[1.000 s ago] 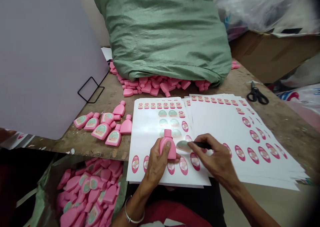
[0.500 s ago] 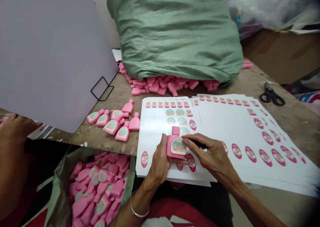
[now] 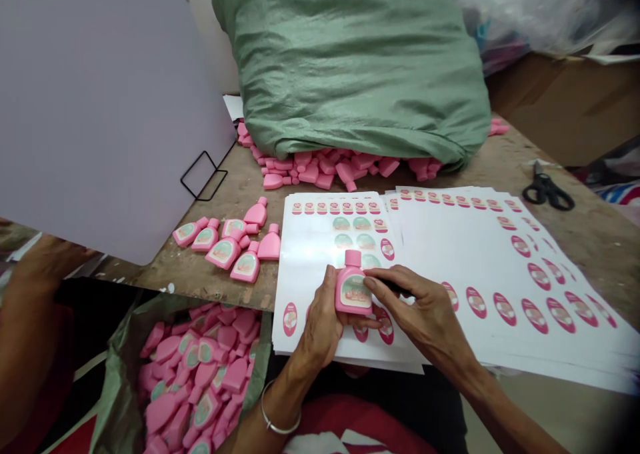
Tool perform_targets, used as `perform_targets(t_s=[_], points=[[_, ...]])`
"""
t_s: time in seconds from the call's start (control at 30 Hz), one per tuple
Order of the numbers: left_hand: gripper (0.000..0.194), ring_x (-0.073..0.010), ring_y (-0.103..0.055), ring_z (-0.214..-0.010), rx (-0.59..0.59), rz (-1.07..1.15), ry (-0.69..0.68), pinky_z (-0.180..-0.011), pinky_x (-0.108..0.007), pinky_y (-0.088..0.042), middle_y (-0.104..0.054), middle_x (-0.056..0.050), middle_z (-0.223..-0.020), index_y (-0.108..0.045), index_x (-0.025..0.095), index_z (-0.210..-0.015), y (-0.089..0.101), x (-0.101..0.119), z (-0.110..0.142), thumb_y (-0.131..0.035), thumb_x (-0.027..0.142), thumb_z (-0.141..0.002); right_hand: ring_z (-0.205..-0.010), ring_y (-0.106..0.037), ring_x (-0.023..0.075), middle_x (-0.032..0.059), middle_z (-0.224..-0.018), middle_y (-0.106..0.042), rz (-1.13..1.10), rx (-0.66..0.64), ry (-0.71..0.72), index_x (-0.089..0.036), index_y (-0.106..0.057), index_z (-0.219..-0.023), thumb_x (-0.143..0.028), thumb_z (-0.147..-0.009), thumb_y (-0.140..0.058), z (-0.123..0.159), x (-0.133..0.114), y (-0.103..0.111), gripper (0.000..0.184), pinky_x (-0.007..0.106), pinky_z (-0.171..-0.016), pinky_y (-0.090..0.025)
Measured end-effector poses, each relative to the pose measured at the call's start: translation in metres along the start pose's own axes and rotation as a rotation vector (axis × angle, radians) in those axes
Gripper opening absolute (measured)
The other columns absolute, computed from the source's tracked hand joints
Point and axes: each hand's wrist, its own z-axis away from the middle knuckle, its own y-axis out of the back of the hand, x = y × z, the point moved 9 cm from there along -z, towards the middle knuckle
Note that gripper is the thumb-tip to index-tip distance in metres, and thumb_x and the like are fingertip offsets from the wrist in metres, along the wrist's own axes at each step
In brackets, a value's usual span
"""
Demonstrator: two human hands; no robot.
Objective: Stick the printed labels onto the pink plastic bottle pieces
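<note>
Far left of the fingers, another person's forearm (image 3: 35, 274) reaches past a lilac board (image 3: 100, 107). Closer to the fingers, labelled pink bottles (image 3: 225, 244) lie in a loose cluster on a worn wooden table (image 3: 165, 284), with an open sack (image 3: 117, 401) of more bottles below the table edge.

The left hand (image 3: 320, 321) has its fingers curled around a pink plastic bottle (image 3: 353, 292), held upright over a sticker sheet (image 3: 300, 267). The right hand (image 3: 425, 314) has its fingers close together, pinching a slim black tool (image 3: 395, 287) — its tip is hidden — with the index fingertip at the bottle's label (image 3: 355, 292).

Right of the fingers lie fanned sticker sheets (image 3: 500, 267) — black scissors (image 3: 547, 191) sit beyond them.
</note>
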Motion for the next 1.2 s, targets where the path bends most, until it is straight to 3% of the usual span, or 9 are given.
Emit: perform_targets(t_s=[0.2,0.3,0.5,0.7,0.83,0.9,1.0,1.1,1.2], points=[[0.053,-0.0207,-0.068,-0.075,-0.069,0.033,-0.004,-0.061,-0.030,-0.058,-0.067,-0.010,-0.090,-0.059,0.012,-0.107,-0.006,0.001,0.000,-0.046,0.058,-0.085,-0.072,-0.060,0.0163,0.0042,-0.080,-0.066,0.031,0.017,0.024,-0.021,-0.070,-0.092,-0.038,-0.085,-0.059,0.001,-0.001,-0.001,0.021,0.029,-0.063,-0.049],[0.041,-0.0190,-0.066,-0.077,-0.141,-0.017,-0.043,-0.064,-0.029,-0.057,-0.065,-0.008,-0.092,-0.058,0.014,-0.106,-0.011,0.006,0.002,-0.058,0.048,-0.082,-0.071,-0.060,0.0163,0.0045,-0.079,-0.066,0.069,0.022,0.051,-0.021,-0.069,-0.092,-0.037,-0.086,-0.057,0.002,-0.002,-0.001,0.021,0.029,-0.063,-0.049],[0.032,-0.0197,-0.065,-0.085,-0.273,-0.076,-0.058,-0.070,-0.030,-0.056,-0.062,-0.008,-0.099,-0.053,0.017,-0.108,-0.017,0.009,0.008,-0.064,0.029,-0.081,-0.090,-0.062,0.0242,0.0090,-0.099,-0.068,0.267,0.147,0.053,-0.021,-0.065,-0.105,-0.045,-0.078,-0.064,-0.007,0.007,0.021,0.037,0.040,-0.082,-0.050],[0.036,-0.0189,-0.067,-0.080,-0.394,-0.151,0.043,-0.068,-0.029,-0.055,-0.063,-0.006,-0.092,-0.050,0.017,-0.111,-0.030,-0.004,0.025,-0.065,0.027,-0.081,-0.105,-0.061,0.0257,0.0079,-0.119,-0.062,-0.046,-0.166,-0.209,-0.023,-0.053,-0.125,-0.045,-0.064,-0.073,-0.013,0.022,-0.009,0.068,0.039,-0.089,-0.051],[0.040,-0.0177,-0.066,-0.078,-0.440,-0.169,0.056,-0.068,-0.032,-0.056,-0.064,-0.008,-0.093,-0.049,0.016,-0.115,-0.024,-0.003,0.040,-0.063,0.036,-0.082,-0.112,-0.058,0.0292,0.0089,-0.121,-0.060,-0.092,-0.151,-0.286,-0.023,-0.055,-0.121,-0.051,-0.065,-0.070,-0.025,0.036,-0.003,0.065,0.040,-0.089,-0.051],[0.041,-0.0178,-0.065,-0.075,-0.342,-0.231,-0.021,-0.064,-0.030,-0.055,-0.065,-0.010,-0.093,-0.050,0.014,-0.109,-0.004,0.010,0.039,-0.062,0.042,-0.081,-0.112,-0.058,0.0295,0.0088,-0.119,-0.061,-0.023,-0.082,-0.262,-0.023,-0.055,-0.120,-0.052,-0.065,-0.070,-0.037,0.040,0.013,0.064,0.038,-0.087,-0.051],[0.036,-0.0155,-0.063,-0.064,0.027,-0.501,-0.269,-0.059,-0.028,-0.051,-0.066,-0.008,-0.088,-0.049,0.016,-0.103,0.052,0.053,0.032,-0.051,0.048,-0.086,-0.101,-0.063,0.0279,0.0091,-0.107,-0.066,0.090,-0.002,-0.222,-0.023,-0.056,-0.116,-0.056,-0.068,-0.065,-0.050,0.047,0.027,0.059,0.035,-0.079,-0.053],[0.024,-0.0192,-0.062,-0.075,0.461,-0.906,-0.566,-0.071,-0.034,-0.049,-0.064,-0.005,-0.084,-0.052,0.019,-0.093,0.098,0.107,0.036,-0.042,0.041,-0.091,-0.085,-0.066,0.0244,0.0081,-0.094,-0.068,0.171,-0.022,-0.180,-0.021,-0.057,-0.107,-0.059,-0.075,-0.055,-0.049,0.057,0.012,0.049,0.033,-0.071,-0.054],[0.019,-0.0242,-0.058,-0.097,0.630,-1.254,-0.796,-0.087,-0.040,-0.046,-0.063,-0.008,-0.098,-0.058,0.020,-0.097,0.107,0.138,0.031,-0.045,0.031,-0.089,-0.083,-0.066,0.0218,0.0059,-0.093,-0.067,0.240,-0.099,-0.083,-0.023,-0.053,-0.104,-0.054,-0.083,-0.047,-0.035,0.066,-0.019,0.038,0.032,-0.071,-0.053]])
